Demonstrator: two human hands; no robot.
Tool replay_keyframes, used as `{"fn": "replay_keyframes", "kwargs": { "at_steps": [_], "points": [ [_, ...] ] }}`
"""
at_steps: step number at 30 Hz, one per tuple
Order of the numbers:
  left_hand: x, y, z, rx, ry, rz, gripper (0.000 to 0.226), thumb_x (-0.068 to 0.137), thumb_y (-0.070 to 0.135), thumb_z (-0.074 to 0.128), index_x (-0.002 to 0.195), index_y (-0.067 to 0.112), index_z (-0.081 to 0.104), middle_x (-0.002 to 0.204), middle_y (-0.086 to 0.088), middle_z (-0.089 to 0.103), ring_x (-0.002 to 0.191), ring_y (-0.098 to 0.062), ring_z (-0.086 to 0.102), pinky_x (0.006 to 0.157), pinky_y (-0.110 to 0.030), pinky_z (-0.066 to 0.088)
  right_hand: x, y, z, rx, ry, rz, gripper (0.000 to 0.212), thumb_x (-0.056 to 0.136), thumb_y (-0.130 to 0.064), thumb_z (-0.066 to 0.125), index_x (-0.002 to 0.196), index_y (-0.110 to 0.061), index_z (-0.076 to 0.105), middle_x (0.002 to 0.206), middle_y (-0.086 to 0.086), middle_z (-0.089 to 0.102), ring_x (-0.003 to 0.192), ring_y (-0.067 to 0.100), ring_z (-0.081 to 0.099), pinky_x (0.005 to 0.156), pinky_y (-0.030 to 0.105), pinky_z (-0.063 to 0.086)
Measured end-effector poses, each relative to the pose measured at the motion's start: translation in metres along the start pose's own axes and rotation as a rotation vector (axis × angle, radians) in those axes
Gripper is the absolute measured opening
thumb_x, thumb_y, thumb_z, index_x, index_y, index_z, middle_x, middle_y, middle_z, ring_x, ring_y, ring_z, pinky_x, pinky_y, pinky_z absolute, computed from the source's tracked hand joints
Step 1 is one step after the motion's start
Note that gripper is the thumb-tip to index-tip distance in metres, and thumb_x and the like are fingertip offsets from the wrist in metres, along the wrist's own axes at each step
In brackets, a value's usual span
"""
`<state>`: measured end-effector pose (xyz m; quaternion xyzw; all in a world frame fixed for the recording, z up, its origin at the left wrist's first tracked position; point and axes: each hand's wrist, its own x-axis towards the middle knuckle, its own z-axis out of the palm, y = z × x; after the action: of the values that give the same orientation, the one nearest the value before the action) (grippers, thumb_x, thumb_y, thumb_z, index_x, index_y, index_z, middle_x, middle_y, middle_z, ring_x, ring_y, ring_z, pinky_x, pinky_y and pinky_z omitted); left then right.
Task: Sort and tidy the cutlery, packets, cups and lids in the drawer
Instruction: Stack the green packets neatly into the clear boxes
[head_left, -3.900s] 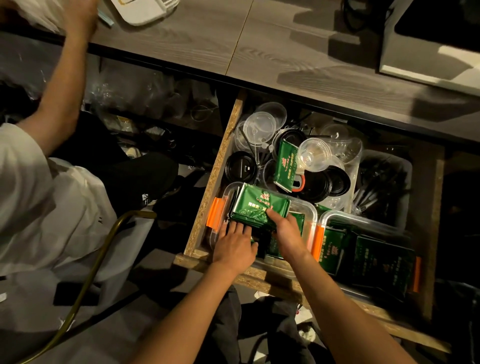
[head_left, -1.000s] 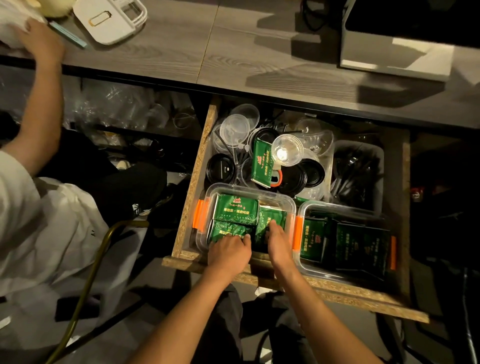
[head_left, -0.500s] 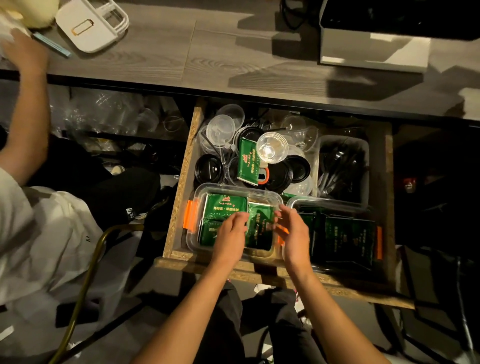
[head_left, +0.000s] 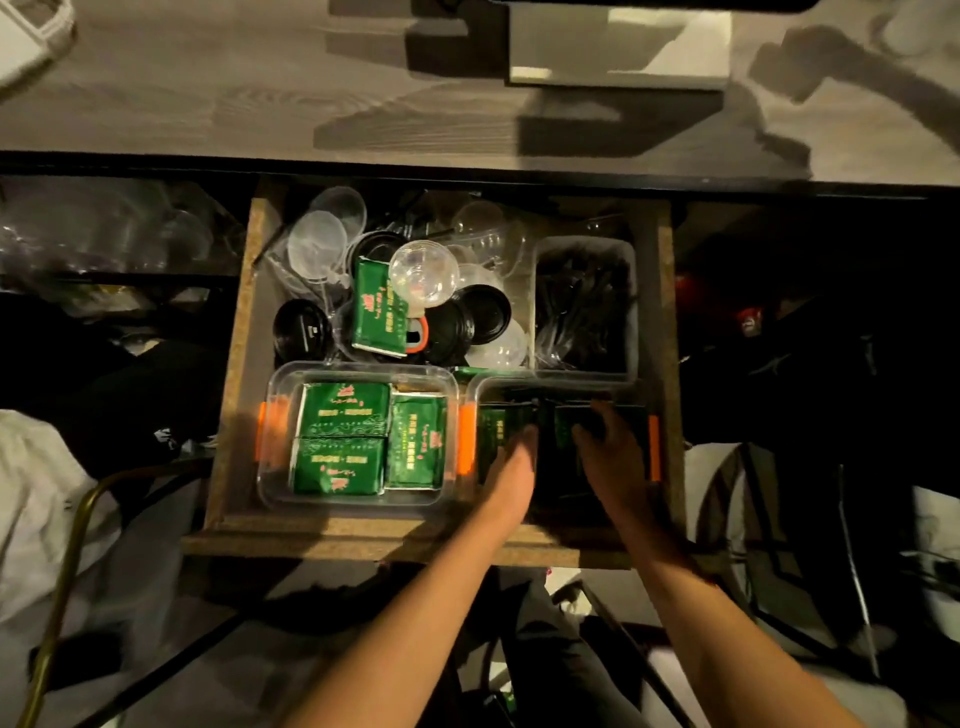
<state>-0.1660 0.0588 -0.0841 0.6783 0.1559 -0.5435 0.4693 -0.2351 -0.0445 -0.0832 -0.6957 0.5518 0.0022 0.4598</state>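
Green packets in the near right container are the step in hand: left hand and right hand rest on them, grip indiscernible in shadow; next, probably square them flat.

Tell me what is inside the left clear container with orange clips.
The left clear container holds three green packets lying flat and filling most of its floor. Whether more packets lie beneath them cannot be seen.

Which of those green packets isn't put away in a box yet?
The green packet lying on the black lids at the back of the drawer, partly under a clear cup. The others sit inside the two clear boxes at the front.
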Motion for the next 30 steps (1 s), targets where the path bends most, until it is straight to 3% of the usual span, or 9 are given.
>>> {"fn": "replay_keyframes", "kwargs": {
  "at_steps": [4,8,13,16,18,23,24,27,30],
  "points": [
    [0.018,0.008,0.014,-0.275,0.013,-0.076,0.048,0.099,0.043,0.052,0.133,0.01,0.058,0.119,-0.006,0.065,0.114,-0.022,0.059,0.107,-0.036,0.043,0.02,0.017,0.0,-0.156,-0.145,-0.131,0.082,0.089,-0.029,0.069,0.155,-0.023,0.02,0.158,0.006,0.031,0.144,0.024,0.032,0.111,0.032,0.026],
    [0.025,0.014,0.018,-0.191,-0.001,-0.049,0.053,0.105,0.047,0.038,0.143,0.013,0.051,0.139,-0.011,0.057,0.132,-0.028,0.052,0.116,-0.044,0.035,0.033,0.03,0.014,-0.24,-0.254,0.001,0.098,0.086,-0.035,0.073,0.157,-0.021,0.007,0.159,0.012,0.026,0.143,0.03,0.033,0.112,0.042,0.032],
    [0.02,0.017,0.016,-0.101,0.028,-0.032,0.053,0.103,0.05,0.04,0.136,0.012,0.057,0.134,-0.011,0.06,0.125,-0.031,0.055,0.107,-0.039,0.041,0.033,0.025,0.013,-0.385,-0.047,-0.104,0.052,0.1,-0.02,0.051,0.149,-0.017,0.035,0.141,0.01,0.051,0.126,0.026,0.052,0.1,0.031,0.04],
    [0.01,0.011,0.014,-0.056,0.1,0.11,0.042,0.099,0.039,0.051,0.134,0.016,0.056,0.141,-0.011,0.055,0.135,-0.029,0.048,0.11,-0.035,0.036,0.019,0.01,-0.006,-0.342,0.143,-0.186,0.038,0.097,-0.016,0.056,0.135,-0.016,0.056,0.11,0.01,0.068,0.1,0.024,0.065,0.078,0.017,0.036],
    [-0.003,0.01,0.014,0.039,0.051,0.182,0.049,0.099,0.041,0.048,0.141,0.017,0.05,0.15,-0.009,0.047,0.143,-0.025,0.038,0.119,-0.038,0.028,0.009,0.001,-0.019,-0.288,0.214,-0.251,0.036,0.091,-0.018,0.067,0.125,-0.011,0.063,0.109,0.011,0.071,0.101,0.027,0.067,0.081,0.017,0.035],
    [-0.033,0.029,0.024,-0.033,-0.089,0.291,0.088,0.069,0.071,0.068,0.144,0.027,0.05,0.143,0.008,0.053,0.131,-0.011,0.046,0.108,-0.031,0.032,-0.015,-0.025,-0.049,0.273,0.041,-0.166,0.018,0.084,-0.025,0.073,0.1,-0.025,0.066,0.098,-0.002,0.072,0.095,0.016,0.068,0.085,0.03,0.05],
    [-0.036,0.033,0.025,-0.069,-0.099,0.266,0.084,0.069,0.067,0.072,0.141,0.028,0.052,0.138,0.007,0.057,0.13,-0.012,0.047,0.106,-0.031,0.033,-0.019,-0.031,-0.052,0.431,-0.016,-0.126,0.02,0.084,-0.02,0.073,0.101,-0.028,0.066,0.099,-0.004,0.072,0.095,0.015,0.069,0.088,0.034,0.052],
    [-0.05,0.046,0.022,-0.095,-0.127,0.258,0.02,0.092,0.034,0.066,0.108,0.037,0.055,0.108,0.016,0.062,0.114,-0.007,0.056,0.097,-0.025,0.033,-0.02,-0.046,-0.059,0.741,-0.159,-0.061,0.035,0.089,-0.004,0.063,0.119,-0.023,0.061,0.109,0.002,0.071,0.103,0.021,0.068,0.09,0.043,0.054],
    [-0.06,0.058,0.019,-0.086,-0.133,0.31,0.011,0.095,0.024,0.064,0.104,0.029,0.061,0.105,0.011,0.07,0.105,-0.008,0.063,0.081,-0.016,0.046,-0.023,-0.062,-0.069,0.664,-0.159,-0.191,0.042,0.093,0.0,0.056,0.129,-0.023,0.056,0.112,-0.009,0.068,0.107,0.012,0.066,0.093,0.033,0.053]
  ]
}}
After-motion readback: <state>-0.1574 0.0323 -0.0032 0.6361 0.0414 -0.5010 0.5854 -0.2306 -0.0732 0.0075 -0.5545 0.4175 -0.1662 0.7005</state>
